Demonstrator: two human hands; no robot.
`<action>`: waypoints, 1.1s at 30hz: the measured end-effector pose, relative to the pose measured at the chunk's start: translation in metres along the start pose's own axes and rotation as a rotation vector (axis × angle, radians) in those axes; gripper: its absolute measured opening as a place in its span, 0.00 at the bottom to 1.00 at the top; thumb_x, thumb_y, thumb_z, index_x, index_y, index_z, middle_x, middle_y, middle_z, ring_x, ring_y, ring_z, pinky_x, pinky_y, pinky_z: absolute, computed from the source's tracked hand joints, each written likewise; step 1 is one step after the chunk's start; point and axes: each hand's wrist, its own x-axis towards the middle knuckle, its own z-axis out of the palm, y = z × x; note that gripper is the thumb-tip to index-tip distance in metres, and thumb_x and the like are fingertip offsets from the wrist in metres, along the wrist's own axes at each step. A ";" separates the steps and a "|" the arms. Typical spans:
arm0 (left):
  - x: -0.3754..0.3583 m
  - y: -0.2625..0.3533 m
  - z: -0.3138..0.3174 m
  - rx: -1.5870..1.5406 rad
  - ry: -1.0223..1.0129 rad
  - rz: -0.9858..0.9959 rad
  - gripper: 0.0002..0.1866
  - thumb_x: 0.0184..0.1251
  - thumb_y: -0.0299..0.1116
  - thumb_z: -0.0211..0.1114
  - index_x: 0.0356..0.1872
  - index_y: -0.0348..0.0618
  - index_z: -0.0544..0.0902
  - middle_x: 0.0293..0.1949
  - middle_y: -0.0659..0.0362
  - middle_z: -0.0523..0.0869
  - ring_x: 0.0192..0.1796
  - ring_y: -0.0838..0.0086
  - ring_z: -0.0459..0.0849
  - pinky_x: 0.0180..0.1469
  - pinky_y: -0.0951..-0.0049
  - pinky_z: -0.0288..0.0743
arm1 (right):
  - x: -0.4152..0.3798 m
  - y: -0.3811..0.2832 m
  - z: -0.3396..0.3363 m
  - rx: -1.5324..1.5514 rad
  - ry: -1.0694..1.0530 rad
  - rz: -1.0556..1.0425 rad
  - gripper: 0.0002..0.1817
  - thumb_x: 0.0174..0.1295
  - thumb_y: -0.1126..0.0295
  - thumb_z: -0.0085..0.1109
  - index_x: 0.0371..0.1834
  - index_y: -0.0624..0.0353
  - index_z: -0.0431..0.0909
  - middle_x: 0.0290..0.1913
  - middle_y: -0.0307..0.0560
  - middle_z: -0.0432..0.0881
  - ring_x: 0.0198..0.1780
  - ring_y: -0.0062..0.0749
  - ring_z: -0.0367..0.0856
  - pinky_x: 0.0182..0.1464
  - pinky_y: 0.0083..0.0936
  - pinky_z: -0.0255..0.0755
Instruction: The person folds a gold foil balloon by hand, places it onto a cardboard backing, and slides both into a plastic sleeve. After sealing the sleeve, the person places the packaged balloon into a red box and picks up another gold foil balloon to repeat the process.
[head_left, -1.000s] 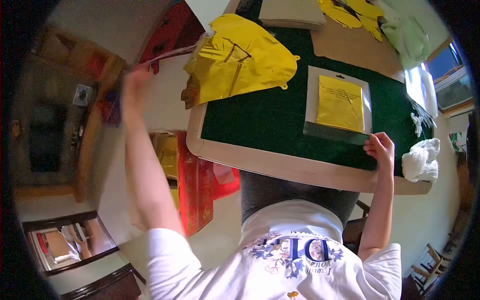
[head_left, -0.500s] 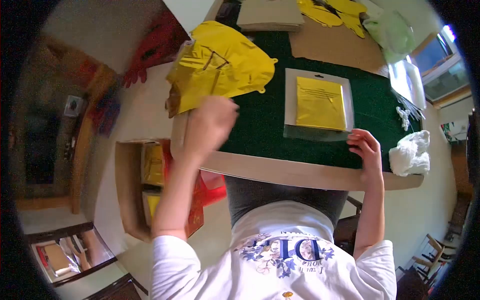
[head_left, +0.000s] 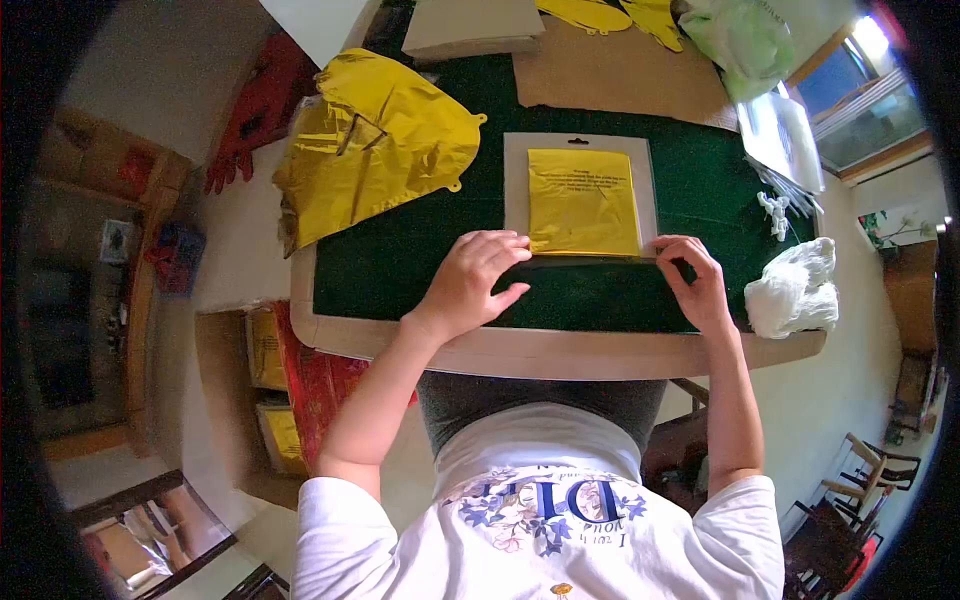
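A folded yellow foil balloon (head_left: pixel 583 205) with printed lines lies against a pale backing card (head_left: pixel 516 180) in a clear plastic sleeve, flat on the green cloth. My left hand (head_left: pixel 472 280) touches the lower left corner of this package, fingers stretched out and thumb apart. At the lower right corner, my right hand (head_left: pixel 697 282) pinches the edge of the sleeve between thumb and forefinger. To the left lies a large flat yellow foil balloon (head_left: pixel 395 140) with small tabs and a dark printed mark.
Pale cards (head_left: pixel 470 28) are stacked at the back beside brown cardboard (head_left: pixel 620 75). On the right are a green plastic bag (head_left: pixel 740 45), clear sleeves (head_left: pixel 780 140) and a crumpled white bag (head_left: pixel 793 290). An open carton (head_left: pixel 222 400) with yellow packages stands below the table's left edge.
My left hand has come from beside the large balloon to the package's lower left corner. My right hand has closed on the lower right corner. The clear strip below the card no longer shows.
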 end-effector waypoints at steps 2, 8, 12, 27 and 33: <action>0.005 -0.005 0.002 -0.072 0.051 -0.020 0.14 0.54 0.28 0.72 0.42 0.46 0.82 0.49 0.58 0.85 0.56 0.64 0.81 0.61 0.61 0.71 | 0.003 0.003 0.001 0.054 0.020 0.084 0.05 0.57 0.81 0.61 0.35 0.62 0.77 0.42 0.46 0.83 0.46 0.36 0.80 0.49 0.29 0.74; 0.021 -0.015 0.008 -0.306 0.173 -0.178 0.05 0.55 0.22 0.70 0.30 0.41 0.82 0.35 0.59 0.87 0.42 0.68 0.85 0.46 0.71 0.78 | 0.014 0.002 0.007 -0.059 0.062 0.180 0.04 0.58 0.80 0.60 0.32 0.62 0.75 0.34 0.44 0.80 0.37 0.33 0.77 0.42 0.26 0.71; 0.026 -0.015 0.010 -0.286 0.153 -0.224 0.05 0.53 0.22 0.69 0.28 0.42 0.81 0.33 0.60 0.86 0.39 0.68 0.84 0.44 0.70 0.77 | 0.021 0.007 0.019 -0.095 0.159 0.146 0.04 0.57 0.79 0.60 0.31 0.62 0.74 0.30 0.45 0.77 0.36 0.34 0.76 0.41 0.27 0.71; 0.033 -0.013 0.021 -0.081 0.201 -0.204 0.12 0.47 0.21 0.70 0.28 0.46 0.75 0.33 0.61 0.80 0.38 0.64 0.79 0.42 0.66 0.74 | 0.037 0.003 0.032 -0.344 0.172 0.150 0.05 0.55 0.78 0.61 0.32 0.59 0.75 0.29 0.44 0.77 0.34 0.39 0.76 0.38 0.32 0.73; 0.036 -0.011 0.024 -0.029 0.217 -0.202 0.13 0.45 0.20 0.70 0.27 0.45 0.73 0.33 0.60 0.79 0.38 0.62 0.78 0.42 0.65 0.74 | 0.036 0.005 0.034 -0.384 0.171 0.149 0.07 0.56 0.79 0.61 0.35 0.59 0.75 0.32 0.45 0.76 0.35 0.39 0.77 0.38 0.32 0.73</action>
